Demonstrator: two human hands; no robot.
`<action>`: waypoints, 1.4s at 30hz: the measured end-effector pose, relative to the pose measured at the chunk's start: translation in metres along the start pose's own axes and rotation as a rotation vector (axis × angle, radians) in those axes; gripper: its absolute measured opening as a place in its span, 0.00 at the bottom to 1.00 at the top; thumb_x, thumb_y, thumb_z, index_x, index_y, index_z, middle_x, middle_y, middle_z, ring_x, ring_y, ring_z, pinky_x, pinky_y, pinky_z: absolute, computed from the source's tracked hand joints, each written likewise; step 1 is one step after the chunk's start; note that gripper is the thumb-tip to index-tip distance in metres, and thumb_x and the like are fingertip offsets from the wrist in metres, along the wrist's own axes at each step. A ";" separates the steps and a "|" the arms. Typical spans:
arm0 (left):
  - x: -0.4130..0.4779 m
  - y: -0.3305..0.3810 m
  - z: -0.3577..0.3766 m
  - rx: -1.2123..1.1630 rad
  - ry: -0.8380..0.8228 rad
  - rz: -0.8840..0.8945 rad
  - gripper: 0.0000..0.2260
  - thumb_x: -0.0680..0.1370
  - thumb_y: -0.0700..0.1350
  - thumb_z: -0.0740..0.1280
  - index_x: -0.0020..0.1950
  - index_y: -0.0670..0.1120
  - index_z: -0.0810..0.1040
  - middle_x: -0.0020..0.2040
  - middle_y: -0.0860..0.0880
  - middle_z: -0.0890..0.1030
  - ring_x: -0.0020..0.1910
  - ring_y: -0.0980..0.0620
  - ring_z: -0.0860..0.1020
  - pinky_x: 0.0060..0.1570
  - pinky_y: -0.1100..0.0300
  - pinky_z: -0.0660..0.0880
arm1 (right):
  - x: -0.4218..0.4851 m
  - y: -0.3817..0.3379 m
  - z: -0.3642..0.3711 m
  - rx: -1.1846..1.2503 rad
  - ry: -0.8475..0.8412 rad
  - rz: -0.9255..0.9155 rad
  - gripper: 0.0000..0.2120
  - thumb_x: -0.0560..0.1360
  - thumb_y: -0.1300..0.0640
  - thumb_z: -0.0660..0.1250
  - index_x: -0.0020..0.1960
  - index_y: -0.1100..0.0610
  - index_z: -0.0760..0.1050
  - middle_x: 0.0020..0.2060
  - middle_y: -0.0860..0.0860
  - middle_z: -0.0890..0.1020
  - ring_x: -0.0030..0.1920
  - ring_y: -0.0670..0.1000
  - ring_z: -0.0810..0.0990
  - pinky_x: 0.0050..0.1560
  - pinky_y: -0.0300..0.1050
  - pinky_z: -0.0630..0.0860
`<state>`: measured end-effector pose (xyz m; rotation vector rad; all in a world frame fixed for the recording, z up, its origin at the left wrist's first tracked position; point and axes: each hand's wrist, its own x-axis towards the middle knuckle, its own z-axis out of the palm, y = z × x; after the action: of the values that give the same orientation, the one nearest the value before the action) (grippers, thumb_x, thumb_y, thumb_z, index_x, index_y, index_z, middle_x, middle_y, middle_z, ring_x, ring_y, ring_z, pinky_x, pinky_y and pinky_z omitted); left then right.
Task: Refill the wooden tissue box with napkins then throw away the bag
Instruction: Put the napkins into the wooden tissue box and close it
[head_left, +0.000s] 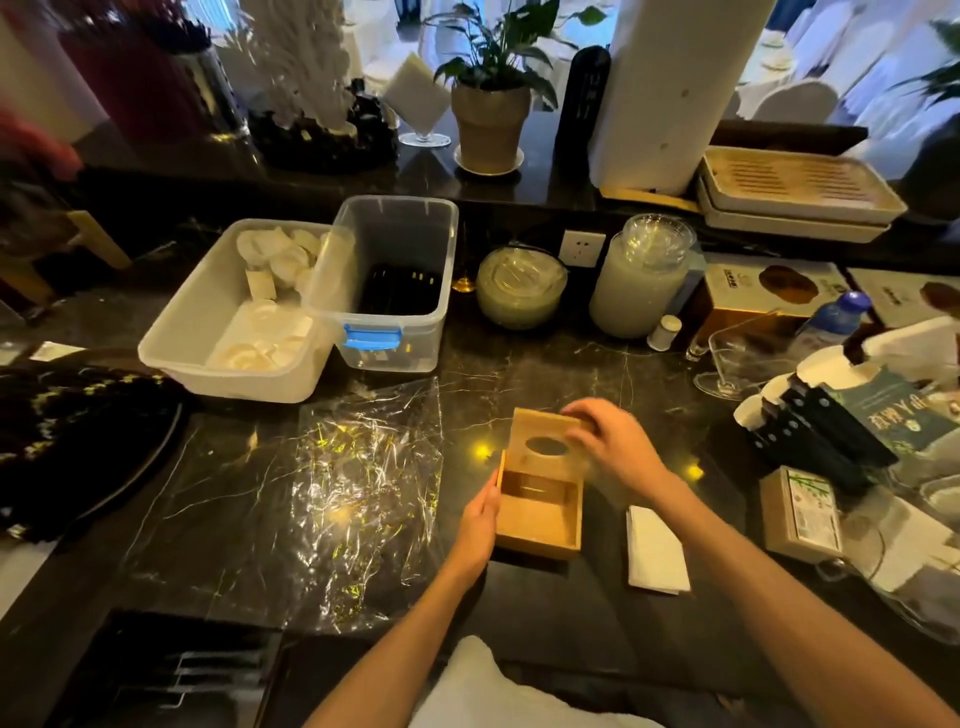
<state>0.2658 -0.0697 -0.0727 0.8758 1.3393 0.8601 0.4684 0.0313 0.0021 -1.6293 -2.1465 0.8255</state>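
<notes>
Right hand (615, 447): lower centre-right of the frame, fingers curled on the far right edge of the lid (545, 440), gripping it; slightly blurred.
Left hand (480, 525): lower centre, palm and fingers laid flat against the left wall of the wooden tissue box (537, 519), bracing it rather than closing round it.
Wooden tissue box: centre of the frame on the dark marble counter (208, 483); lid with oval slot slid back over the far half, near half open and seemingly empty.
Napkins (655, 552): white folded stack just right of the box.
Bag (366, 499): clear, crumpled, flat on the counter left of the box.
</notes>
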 end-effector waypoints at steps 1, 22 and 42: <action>0.000 0.002 0.000 0.015 -0.001 0.004 0.19 0.85 0.47 0.51 0.77 0.49 0.62 0.71 0.46 0.73 0.70 0.49 0.71 0.70 0.47 0.69 | 0.013 -0.001 -0.001 0.007 0.038 0.064 0.11 0.77 0.55 0.68 0.59 0.50 0.77 0.56 0.49 0.81 0.56 0.49 0.79 0.57 0.49 0.79; 0.028 0.057 0.127 0.769 -0.432 0.634 0.16 0.74 0.34 0.59 0.60 0.37 0.78 0.59 0.38 0.80 0.62 0.41 0.75 0.65 0.52 0.68 | -0.176 0.077 0.073 0.943 0.689 1.340 0.07 0.79 0.58 0.66 0.46 0.62 0.75 0.37 0.58 0.77 0.35 0.56 0.76 0.38 0.49 0.73; 0.056 0.016 0.180 0.604 -0.302 -0.211 0.22 0.73 0.32 0.71 0.65 0.43 0.72 0.61 0.43 0.76 0.57 0.47 0.75 0.51 0.58 0.75 | -0.159 0.123 0.034 0.661 0.391 0.764 0.19 0.72 0.67 0.71 0.60 0.53 0.75 0.60 0.56 0.74 0.58 0.53 0.77 0.63 0.48 0.77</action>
<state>0.4475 -0.0183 -0.0766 1.2423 1.4060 0.1363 0.5904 -0.1062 -0.0866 -1.9804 -0.8176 1.1298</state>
